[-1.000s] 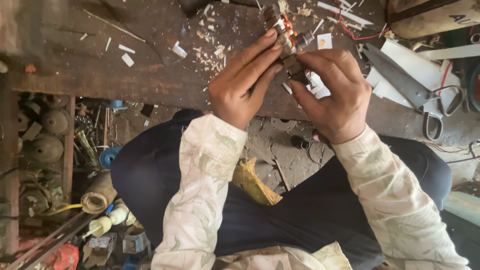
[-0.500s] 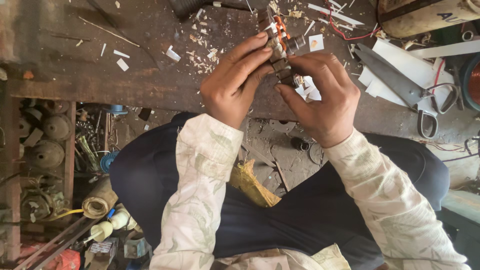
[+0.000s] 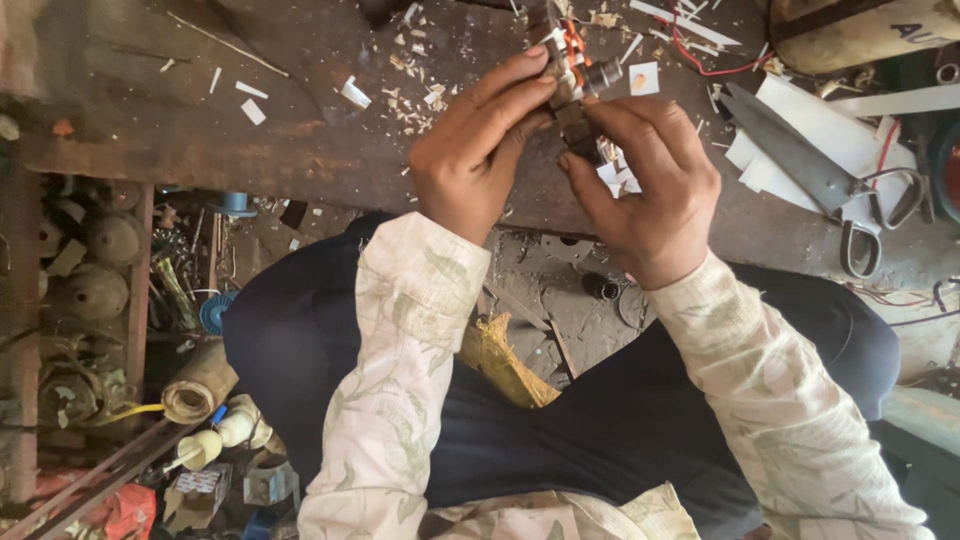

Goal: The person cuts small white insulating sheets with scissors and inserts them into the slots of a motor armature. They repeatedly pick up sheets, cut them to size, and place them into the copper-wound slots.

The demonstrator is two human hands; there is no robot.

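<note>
Seated cross-legged in dark trousers and a pale leaf-print shirt, facing a scarred brown workbench strewn with white paper offcuts and wood shavings.

At the top right corner, one cream-coloured cylindrical casing lying on its side, dark printed letters on its end, cropped by the frame. Below it, one pair of large scissors, blades shut and aimed up-left, handles down-right, resting over white paper sheets. Just beside the held part, one small white square label with an orange mark, flat on the bench. One red wire curling nearby.

Down the left side, a wooden tray of dusty round metal parts, too cluttered to count. Near the knee, one roll of brown paper, one blue spool, and two cream bulb-shaped pieces. One yellow crumpled rag between the legs.

Held above the bench edge, top centre: one small motor armature, copper-orange windings showing, long axis roughly upright in view with a slight tilt, shaft end pointing up-right. Left hand closed on it from the left, fingertips pinching the upper part. Right hand gripping from below and right, fingers curled round the dark lower section.
</note>
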